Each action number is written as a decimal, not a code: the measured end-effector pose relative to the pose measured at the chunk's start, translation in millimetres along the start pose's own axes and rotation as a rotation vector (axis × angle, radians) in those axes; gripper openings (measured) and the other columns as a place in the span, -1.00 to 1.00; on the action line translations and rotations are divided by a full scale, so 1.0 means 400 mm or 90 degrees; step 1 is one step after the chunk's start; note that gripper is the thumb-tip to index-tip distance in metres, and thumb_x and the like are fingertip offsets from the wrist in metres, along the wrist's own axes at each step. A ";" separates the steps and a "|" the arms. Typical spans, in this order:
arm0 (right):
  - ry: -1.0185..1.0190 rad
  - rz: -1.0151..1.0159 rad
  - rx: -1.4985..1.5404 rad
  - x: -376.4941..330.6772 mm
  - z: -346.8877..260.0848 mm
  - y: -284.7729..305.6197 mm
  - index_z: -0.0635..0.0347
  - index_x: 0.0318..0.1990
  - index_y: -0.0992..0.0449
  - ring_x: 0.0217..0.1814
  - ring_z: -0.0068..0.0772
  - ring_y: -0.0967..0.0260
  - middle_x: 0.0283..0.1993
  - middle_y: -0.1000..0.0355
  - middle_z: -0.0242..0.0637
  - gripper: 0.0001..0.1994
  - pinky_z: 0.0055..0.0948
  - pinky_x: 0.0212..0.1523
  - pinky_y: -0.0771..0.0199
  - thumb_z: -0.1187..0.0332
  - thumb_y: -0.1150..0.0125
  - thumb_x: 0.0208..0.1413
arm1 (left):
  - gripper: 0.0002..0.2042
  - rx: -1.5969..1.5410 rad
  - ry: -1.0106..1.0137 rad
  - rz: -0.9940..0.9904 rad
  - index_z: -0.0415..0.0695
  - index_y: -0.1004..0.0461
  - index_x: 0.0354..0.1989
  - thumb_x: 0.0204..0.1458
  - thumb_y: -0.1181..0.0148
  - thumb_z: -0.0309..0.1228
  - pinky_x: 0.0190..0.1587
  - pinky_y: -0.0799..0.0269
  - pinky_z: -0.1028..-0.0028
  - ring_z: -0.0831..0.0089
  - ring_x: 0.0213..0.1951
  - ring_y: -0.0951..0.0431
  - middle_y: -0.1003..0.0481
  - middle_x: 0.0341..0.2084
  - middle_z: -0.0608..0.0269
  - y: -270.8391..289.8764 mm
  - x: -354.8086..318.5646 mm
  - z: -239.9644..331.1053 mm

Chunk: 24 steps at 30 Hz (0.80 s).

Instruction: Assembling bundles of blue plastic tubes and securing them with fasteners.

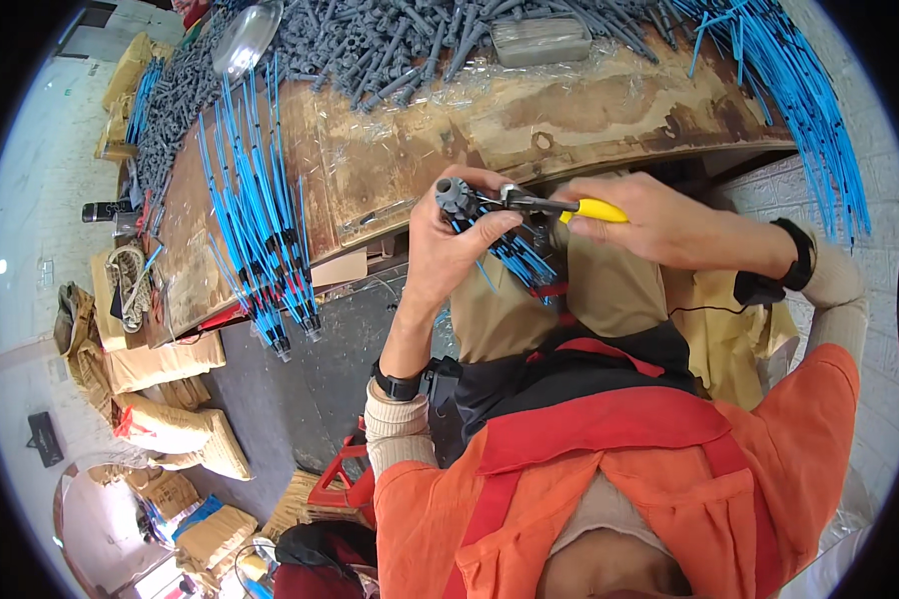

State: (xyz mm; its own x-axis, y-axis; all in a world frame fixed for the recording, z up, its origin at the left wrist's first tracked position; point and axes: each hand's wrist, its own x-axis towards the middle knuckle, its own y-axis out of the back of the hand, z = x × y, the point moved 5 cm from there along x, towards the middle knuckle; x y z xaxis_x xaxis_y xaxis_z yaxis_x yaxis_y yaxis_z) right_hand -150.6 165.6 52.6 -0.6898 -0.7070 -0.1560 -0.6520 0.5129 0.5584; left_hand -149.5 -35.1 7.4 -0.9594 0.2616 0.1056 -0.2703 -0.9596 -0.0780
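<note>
In front of my lap, my left hand (432, 245) is closed round a grey ribbed plastic piece (456, 198) with a round hole in its end. Blue rods (521, 258) with black bands trail from beneath that hand toward my knees; how they join the grey piece is hidden. My right hand (659, 215) grips yellow-handled pliers (597, 210). Their metal jaws reach the left fingertips beside the grey piece. What lies between the jaws is too small to make out.
A worn wooden table (420, 150) curves ahead, heaped with grey plastic pieces (390, 45). Bundles of blue rods (255, 200) overhang its near left edge, and more blue rods (809, 110) hang at the right. A clear box (539, 42) sits on top. Paper sacks (185, 434) lie at left.
</note>
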 end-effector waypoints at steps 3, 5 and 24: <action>-0.032 0.014 -0.026 -0.036 -0.021 -0.023 0.20 0.08 -0.39 -0.23 0.04 -0.44 -0.25 -0.48 -0.05 -0.66 -0.22 -0.22 -0.40 0.21 -0.06 0.24 | -0.68 -0.010 0.008 0.006 -0.23 -0.49 -0.16 -0.10 -0.41 -0.50 -0.18 -0.41 0.58 0.62 -0.27 -0.49 -0.52 -0.33 0.34 0.003 0.008 0.001; -0.049 0.022 -0.041 -0.042 -0.034 -0.011 0.20 0.08 -0.38 -0.23 0.02 -0.43 -0.23 -0.48 -0.07 -0.67 -0.24 -0.22 -0.41 0.23 -0.07 0.24 | -0.68 -0.011 0.029 -0.012 -0.24 -0.48 -0.16 -0.09 -0.41 -0.50 -0.18 -0.41 0.59 0.63 -0.27 -0.49 -0.53 -0.32 0.34 0.001 0.014 -0.006; 0.045 0.143 -0.253 -0.007 -0.001 -0.004 -0.08 0.26 -0.29 -0.07 0.07 -0.41 -0.08 -0.43 -0.09 -0.46 -0.16 -0.11 -0.47 0.47 -0.14 0.08 | -0.70 -0.010 -0.001 0.012 -0.23 -0.49 -0.18 -0.09 -0.42 -0.50 -0.21 -0.37 0.62 0.67 -0.30 -0.46 -0.51 -0.34 0.38 -0.005 0.016 0.015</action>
State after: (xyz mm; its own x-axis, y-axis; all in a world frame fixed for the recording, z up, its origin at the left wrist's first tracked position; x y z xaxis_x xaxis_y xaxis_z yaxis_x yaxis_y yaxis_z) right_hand -147.4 166.4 52.5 -0.7675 -0.6389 0.0530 -0.3079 0.4399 0.8436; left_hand -154.7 -32.0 14.1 -0.9641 0.2433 0.1062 -0.2535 -0.9626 -0.0959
